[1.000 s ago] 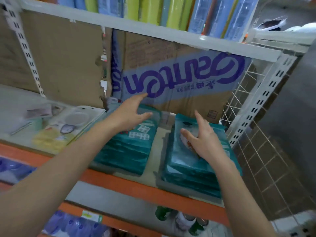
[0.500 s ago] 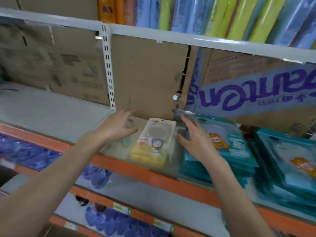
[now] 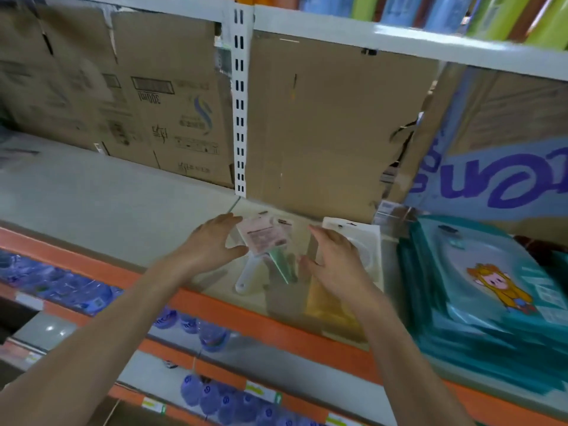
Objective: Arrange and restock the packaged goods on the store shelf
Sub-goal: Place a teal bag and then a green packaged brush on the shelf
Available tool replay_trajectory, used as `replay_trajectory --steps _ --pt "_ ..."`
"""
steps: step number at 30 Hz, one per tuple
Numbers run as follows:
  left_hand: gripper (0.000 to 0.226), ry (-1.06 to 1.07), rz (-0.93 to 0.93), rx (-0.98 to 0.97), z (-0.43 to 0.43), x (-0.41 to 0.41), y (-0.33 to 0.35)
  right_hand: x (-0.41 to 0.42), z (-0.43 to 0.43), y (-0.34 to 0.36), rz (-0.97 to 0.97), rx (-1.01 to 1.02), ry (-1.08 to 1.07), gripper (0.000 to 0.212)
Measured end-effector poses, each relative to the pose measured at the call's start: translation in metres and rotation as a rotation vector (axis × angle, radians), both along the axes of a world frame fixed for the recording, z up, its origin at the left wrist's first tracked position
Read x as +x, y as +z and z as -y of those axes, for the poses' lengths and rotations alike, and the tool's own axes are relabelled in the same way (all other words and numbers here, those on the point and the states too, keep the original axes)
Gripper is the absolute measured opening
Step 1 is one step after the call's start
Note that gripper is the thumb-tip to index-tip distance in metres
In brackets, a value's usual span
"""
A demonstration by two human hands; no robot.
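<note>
A small clear packet point(image 3: 266, 238) with a pink printed card and a white and green tool inside lies on the grey shelf board point(image 3: 107, 204). My left hand point(image 3: 212, 245) is just left of it, fingers spread and relaxed, thumb near its edge. My right hand point(image 3: 333, 262) hovers open just right of that packet, over a white and yellow blister pack point(image 3: 367, 241). A stack of teal packs point(image 3: 491, 290) with a cartoon figure lies at the right.
Flattened cardboard point(image 3: 322, 124) lines the back of the shelf, with a white slotted upright point(image 3: 239, 103) in the middle. The orange shelf edge point(image 3: 246, 321) runs in front. Blue bottles point(image 3: 215, 398) fill the lower shelves. Coloured packs point(image 3: 491, 13) stand on the shelf above.
The view and both hands have shifted left, away from the teal stacks. My hands now frame the small pink-card packet, left of the yellow blister pack.
</note>
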State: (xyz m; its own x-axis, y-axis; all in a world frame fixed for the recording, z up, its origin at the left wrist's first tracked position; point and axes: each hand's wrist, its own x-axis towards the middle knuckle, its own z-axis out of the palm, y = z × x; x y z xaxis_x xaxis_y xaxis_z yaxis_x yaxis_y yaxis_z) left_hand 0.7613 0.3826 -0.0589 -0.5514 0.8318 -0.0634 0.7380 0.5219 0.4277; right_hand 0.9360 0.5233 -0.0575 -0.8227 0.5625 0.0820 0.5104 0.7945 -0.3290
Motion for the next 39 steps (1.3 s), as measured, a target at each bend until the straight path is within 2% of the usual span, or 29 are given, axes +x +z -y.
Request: replay_trajectory --steps 7,10,15,18,20,24,27,31,33,35,36,39 --pt "0.067 -0.052 0.052 0.034 -0.014 -0.059 -0.023 -0.05 0.013 -0.024 0.11 0.058 -0.071 0.05" --pt "0.066 -0.108 0.064 0.052 -0.021 -0.077 -0.031 -0.058 0.022 -0.031 0.087 0.065 -0.166 0.048" --pt "0.066 -0.272 0.112 0.1 -0.027 -0.101 -0.041 -0.068 0.039 -0.037 0.243 0.171 -0.371 0.047" --pt "0.067 -0.355 0.14 0.102 -0.025 -0.113 -0.038 -0.077 0.049 -0.04 0.207 0.314 -0.479 0.039" --pt "0.065 -0.386 0.165 0.108 -0.023 -0.122 -0.037 -0.08 0.058 -0.036 0.208 0.319 -0.507 0.035" --pt "0.067 -0.485 0.258 0.104 -0.018 -0.135 -0.031 -0.078 0.062 -0.035 0.27 0.111 -0.592 0.027" --pt "0.072 -0.544 0.395 0.108 -0.016 -0.14 -0.027 -0.077 0.066 -0.028 0.221 0.073 -0.624 0.025" --pt "0.073 -0.524 0.535 0.195 -0.018 -0.145 -0.024 -0.071 0.065 -0.016 -0.126 -0.134 -0.611 0.014" --pt "0.078 -0.492 0.608 0.263 -0.02 -0.148 -0.014 -0.072 0.066 -0.011 -0.341 -0.364 -0.556 0.007" --pt "0.096 -0.465 0.689 0.359 -0.02 -0.149 -0.001 -0.076 0.069 -0.002 -0.575 -0.675 -0.486 0.011" --pt "0.095 -0.445 0.746 0.414 -0.021 -0.15 0.006 -0.077 0.07 0.003 -0.647 -0.82 -0.443 0.013" --pt "0.072 -0.384 0.898 0.543 -0.024 -0.153 0.025 -0.082 0.071 0.01 -0.735 -1.09 -0.291 0.012"
